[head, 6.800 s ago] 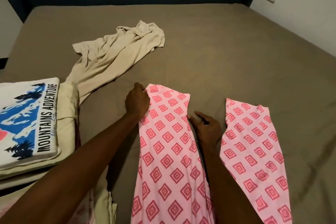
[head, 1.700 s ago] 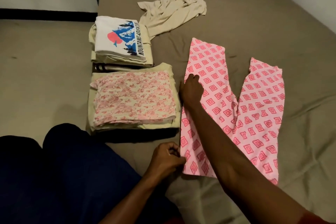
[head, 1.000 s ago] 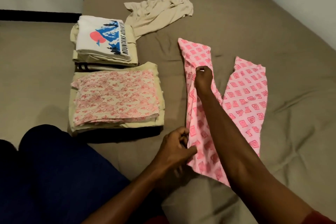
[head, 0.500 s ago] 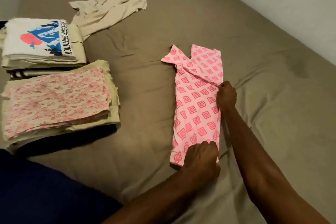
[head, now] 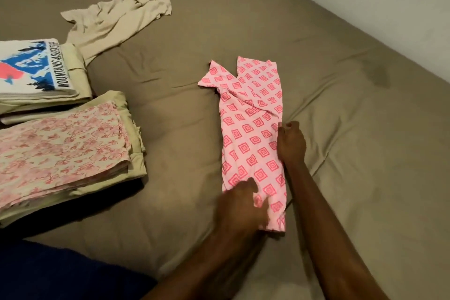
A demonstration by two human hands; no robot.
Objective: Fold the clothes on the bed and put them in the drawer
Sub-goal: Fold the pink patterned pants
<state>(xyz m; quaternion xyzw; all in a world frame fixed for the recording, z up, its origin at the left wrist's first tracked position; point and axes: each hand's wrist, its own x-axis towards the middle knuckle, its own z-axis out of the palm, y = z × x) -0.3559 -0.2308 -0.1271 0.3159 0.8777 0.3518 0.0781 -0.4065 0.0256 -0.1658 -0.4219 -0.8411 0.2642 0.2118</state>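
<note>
Nearest, bottom left: dark blue fabric (head: 56,273), smooth, on the person's leg probably, partly cropped. Two bare forearms reaching in from bottom edge. Left hand (head: 239,204) blurred, lying on near end of pink patterned trousers (head: 252,139), fingers over the cloth; pressing or gripping, cannot tell. Right hand (head: 291,142) at right edge of the trousers about mid-length, fingers curled, pinching the fabric edge near the thumb.

Trousers: thin soft knit, light pink with darker pink concentric diamond print, folded lengthwise, one leg over the other, forming a long narrow strip running away from the person. Far end uneven: two leg ends splayed in a V, left flap sticking out sideways, a diagonal crease across upper third. Lying flat on bed (head: 341,129), centre-right of frame.

Bed sheet olive-brown, matte, soft wrinkles and dimples round the trousers. Bare sheet to right of the trousers up to the mattress edge, and between the trousers and left stacks.

Left, near: folded stack (head: 65,153), cream cloth with pink floral print on top, pale yellow-green layers under, squared edges. Just behind, touching: second stack with white T-shirt (head: 34,68), blue mountain graphic, text "MOUNTAINS ADVENTURE".

Far left-centre: beige garment (head: 117,17), crumpled, unfolded, limp. White wall (head: 377,7) along right; dark headboard strip at top.
</note>
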